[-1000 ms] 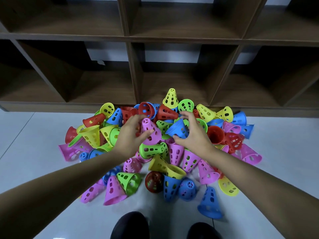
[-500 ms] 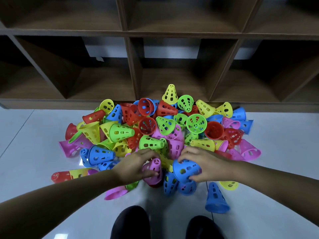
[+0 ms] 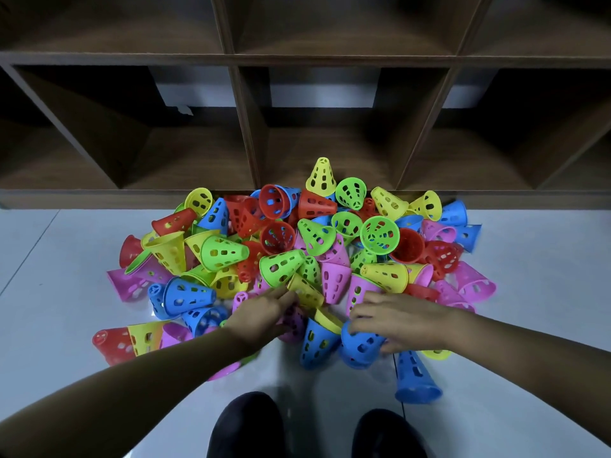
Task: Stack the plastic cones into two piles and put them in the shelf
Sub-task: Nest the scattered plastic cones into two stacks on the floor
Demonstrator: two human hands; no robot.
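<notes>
- left hand (image 3: 264,317) has its fingers wrapped round a pink cone (image 3: 294,323), right hand (image 3: 401,320) is clutching a blue cone (image 3: 360,343)
- between them, a yellow cone (image 3: 325,320) sits nested in a second blue cone (image 3: 317,345)
- the cone pile (image 3: 297,246) lies just beyond both hands on the floor (image 3: 49,259), up against the shelf (image 3: 246,127)

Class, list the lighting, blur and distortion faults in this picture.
Head view: shelf recesses sink into shadow; its boards bow from wide-angle distortion; left hand holding a pink cone and right hand gripping a blue cone look slightly motion-blurred.
</notes>
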